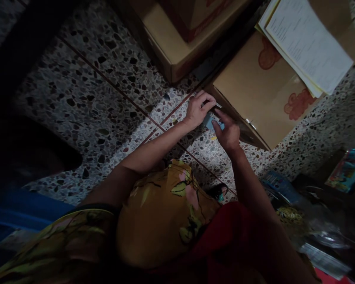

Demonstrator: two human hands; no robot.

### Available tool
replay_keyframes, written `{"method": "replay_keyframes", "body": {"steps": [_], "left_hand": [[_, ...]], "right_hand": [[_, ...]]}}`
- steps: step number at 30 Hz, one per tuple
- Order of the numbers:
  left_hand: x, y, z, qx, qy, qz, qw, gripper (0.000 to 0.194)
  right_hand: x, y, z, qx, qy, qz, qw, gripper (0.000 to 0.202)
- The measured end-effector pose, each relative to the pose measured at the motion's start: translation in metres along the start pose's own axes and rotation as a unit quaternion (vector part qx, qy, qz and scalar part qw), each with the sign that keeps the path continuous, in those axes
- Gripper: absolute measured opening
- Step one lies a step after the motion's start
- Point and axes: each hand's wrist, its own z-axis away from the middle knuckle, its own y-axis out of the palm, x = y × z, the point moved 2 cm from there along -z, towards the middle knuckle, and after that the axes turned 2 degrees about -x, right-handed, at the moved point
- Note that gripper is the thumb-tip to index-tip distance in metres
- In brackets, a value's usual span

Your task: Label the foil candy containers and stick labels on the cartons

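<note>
My left hand [197, 109] is at the near side of a cardboard box [245, 75], its fingers curled in a pinch close to the box's side. What they pinch, if anything, is too dark and small to make out. My right hand [229, 132] is just to the right, thumb and forefinger bent round a small light-blue boxy thing [208, 121]. Part of that blue thing is hidden behind the fingers, and its kind cannot be told. Both hands are low over the speckled floor [165, 108].
Printed sheets [307, 43] lie on the cardboard box. More cartons [165, 43] are stacked behind it. At the right are a colourful packet [347, 169], a blue packet [276, 185], yellow rubber bands [290, 215] and clear plastic [328, 236]. A blue object [26, 209] stands at the left.
</note>
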Motion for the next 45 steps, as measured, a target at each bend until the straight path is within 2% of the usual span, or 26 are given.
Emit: {"method": "replay_keyframes", "body": {"steps": [6,10,13,17,20,25,29,31,34,37,40,45], "left_hand": [[-0.001,0.001,0.003,-0.014,-0.005,-0.009,1.0,0.021],[0.005,0.006,0.005,-0.029,-0.009,-0.024,0.999,0.02],[0.004,0.01,0.008,-0.048,-0.009,-0.025,0.998,0.017],[-0.014,0.005,0.019,-0.091,-0.031,-0.01,0.995,0.02],[-0.011,-0.001,0.023,-0.129,-0.041,-0.028,0.99,0.028],[0.009,0.0,0.024,-0.094,-0.056,-0.031,0.994,0.018],[0.0,0.004,0.024,-0.135,-0.039,-0.039,0.989,0.019],[-0.007,0.008,0.023,-0.178,-0.047,-0.043,0.982,0.023],[-0.004,0.02,0.019,-0.14,-0.048,-0.051,0.988,0.025],[0.011,0.022,0.014,-0.157,-0.084,-0.07,0.981,0.03],[0.021,0.009,0.006,-0.152,-0.063,-0.115,0.98,0.05],[0.022,-0.015,-0.009,-0.05,0.008,-0.126,0.991,0.038]], "right_hand": [[-0.002,-0.001,-0.002,0.0,0.016,-0.012,1.0,0.053],[-0.002,0.001,-0.004,-0.001,0.035,-0.021,0.999,0.055],[0.004,0.0,-0.003,0.024,0.091,0.0,0.996,0.055],[0.024,-0.01,0.007,0.087,0.167,0.045,0.981,0.052],[0.03,-0.01,0.007,0.112,0.142,0.059,0.982,0.055],[0.023,-0.002,0.003,0.091,0.15,0.079,0.981,0.053],[0.03,-0.006,0.007,0.105,0.141,0.058,0.983,0.053],[0.029,-0.009,0.009,0.105,0.148,0.052,0.982,0.054],[0.02,-0.009,0.007,0.049,0.147,0.032,0.987,0.05],[0.014,-0.005,0.002,0.009,0.111,0.009,0.994,0.047],[0.013,-0.006,0.003,0.001,0.112,0.01,0.994,0.046],[0.001,-0.003,0.02,-0.01,0.169,-0.022,0.985,0.047]]}}
